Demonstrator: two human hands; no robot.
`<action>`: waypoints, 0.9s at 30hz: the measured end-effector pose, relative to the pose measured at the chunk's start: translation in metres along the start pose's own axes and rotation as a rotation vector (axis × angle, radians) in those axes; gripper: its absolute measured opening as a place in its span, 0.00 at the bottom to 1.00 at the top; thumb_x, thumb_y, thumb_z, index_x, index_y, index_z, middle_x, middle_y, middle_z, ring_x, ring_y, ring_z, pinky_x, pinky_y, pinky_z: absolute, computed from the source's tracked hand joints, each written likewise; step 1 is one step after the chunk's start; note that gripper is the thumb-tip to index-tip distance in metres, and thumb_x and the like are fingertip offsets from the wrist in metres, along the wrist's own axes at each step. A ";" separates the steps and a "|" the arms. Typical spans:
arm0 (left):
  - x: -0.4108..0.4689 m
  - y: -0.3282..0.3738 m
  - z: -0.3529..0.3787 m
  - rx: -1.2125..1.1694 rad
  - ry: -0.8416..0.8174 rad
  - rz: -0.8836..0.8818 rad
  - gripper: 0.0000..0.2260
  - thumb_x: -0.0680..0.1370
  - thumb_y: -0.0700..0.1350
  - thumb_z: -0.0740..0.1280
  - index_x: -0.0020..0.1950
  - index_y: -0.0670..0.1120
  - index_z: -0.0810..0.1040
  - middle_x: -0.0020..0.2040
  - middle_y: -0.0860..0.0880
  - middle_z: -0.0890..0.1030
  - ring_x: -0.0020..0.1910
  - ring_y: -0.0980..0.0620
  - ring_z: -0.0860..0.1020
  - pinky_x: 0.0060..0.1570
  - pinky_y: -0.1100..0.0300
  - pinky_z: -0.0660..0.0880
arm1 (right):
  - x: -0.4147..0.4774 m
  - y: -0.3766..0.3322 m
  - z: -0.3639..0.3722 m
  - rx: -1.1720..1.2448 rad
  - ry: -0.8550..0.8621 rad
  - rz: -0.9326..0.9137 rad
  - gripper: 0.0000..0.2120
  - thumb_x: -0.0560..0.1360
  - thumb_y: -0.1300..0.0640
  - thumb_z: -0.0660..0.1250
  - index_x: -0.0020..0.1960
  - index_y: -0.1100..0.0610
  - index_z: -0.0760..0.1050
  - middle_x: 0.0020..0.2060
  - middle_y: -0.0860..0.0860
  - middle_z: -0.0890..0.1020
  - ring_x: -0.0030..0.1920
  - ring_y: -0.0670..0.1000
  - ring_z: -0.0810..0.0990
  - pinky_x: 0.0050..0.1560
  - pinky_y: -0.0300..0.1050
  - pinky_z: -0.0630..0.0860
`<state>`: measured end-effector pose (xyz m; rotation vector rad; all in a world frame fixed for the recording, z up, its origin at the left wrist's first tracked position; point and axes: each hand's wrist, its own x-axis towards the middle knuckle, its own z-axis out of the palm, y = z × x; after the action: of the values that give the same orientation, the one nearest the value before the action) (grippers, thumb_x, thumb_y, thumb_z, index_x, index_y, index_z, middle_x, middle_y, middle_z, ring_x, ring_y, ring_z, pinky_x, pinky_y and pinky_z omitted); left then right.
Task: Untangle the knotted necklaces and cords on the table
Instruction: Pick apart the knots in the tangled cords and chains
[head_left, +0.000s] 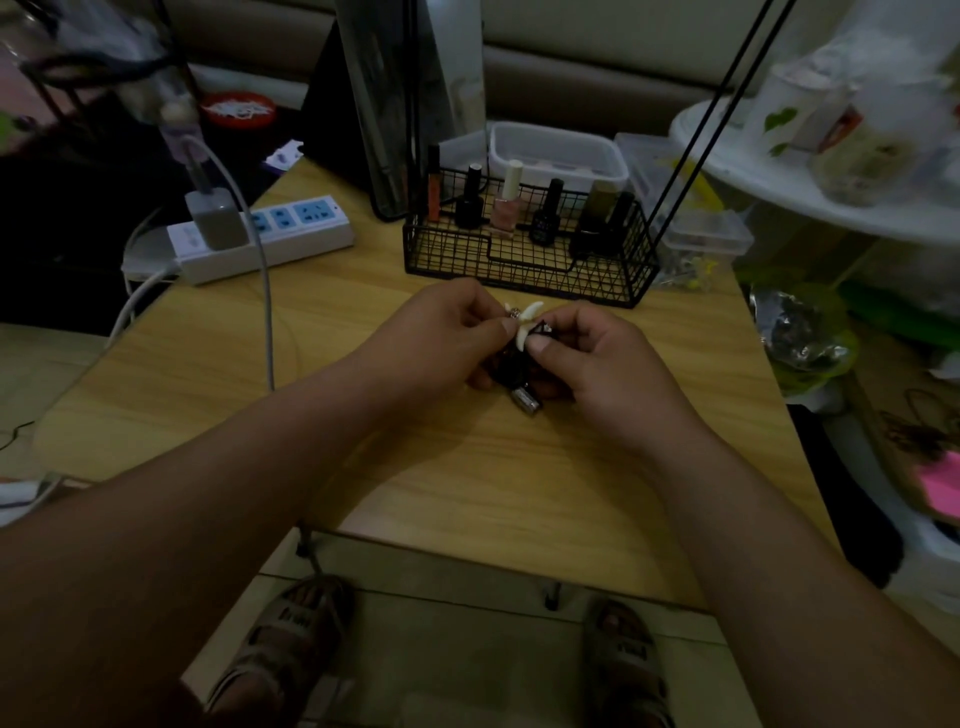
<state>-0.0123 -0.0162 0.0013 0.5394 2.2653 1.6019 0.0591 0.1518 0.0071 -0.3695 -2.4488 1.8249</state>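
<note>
Above the tabletop (415, 467), near the wire basket (524, 262), my left hand (447, 332) and right hand (597, 358) both pinch the knotted cords (511, 369) at their white pendants (527, 323); fingers (540, 345) hide most of the dark bundle, strands too dim to separate.

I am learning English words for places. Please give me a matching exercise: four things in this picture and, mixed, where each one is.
1 power strip
2 wire basket
3 knotted cords
4 charger

A pinched between left hand and right hand
B plugged into the power strip
C left rear of the table
D behind the hands, holding nail polish bottles

Pairs: 1-C, 2-D, 3-A, 4-B
</note>
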 end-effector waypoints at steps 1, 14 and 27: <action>0.000 0.001 0.000 0.017 -0.002 0.006 0.06 0.82 0.45 0.70 0.53 0.43 0.80 0.46 0.43 0.85 0.42 0.46 0.86 0.47 0.44 0.85 | 0.000 0.000 -0.001 0.020 -0.005 0.005 0.03 0.81 0.60 0.69 0.55 0.57 0.80 0.47 0.54 0.86 0.46 0.52 0.87 0.47 0.48 0.84; -0.003 0.002 -0.001 0.056 -0.031 0.044 0.04 0.81 0.42 0.72 0.53 0.44 0.77 0.46 0.43 0.86 0.40 0.53 0.86 0.41 0.57 0.84 | 0.001 -0.001 -0.002 0.033 0.001 0.041 0.04 0.81 0.62 0.69 0.54 0.56 0.77 0.51 0.56 0.86 0.50 0.54 0.87 0.47 0.46 0.84; -0.002 0.002 -0.004 -0.068 -0.052 0.008 0.03 0.84 0.42 0.68 0.51 0.44 0.77 0.45 0.44 0.84 0.43 0.49 0.85 0.41 0.54 0.82 | 0.003 0.000 -0.005 0.193 -0.019 0.098 0.09 0.84 0.55 0.64 0.55 0.59 0.81 0.46 0.58 0.87 0.41 0.53 0.83 0.41 0.47 0.79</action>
<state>-0.0117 -0.0197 0.0048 0.5663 2.1654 1.6431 0.0577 0.1575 0.0084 -0.4675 -2.2767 2.0915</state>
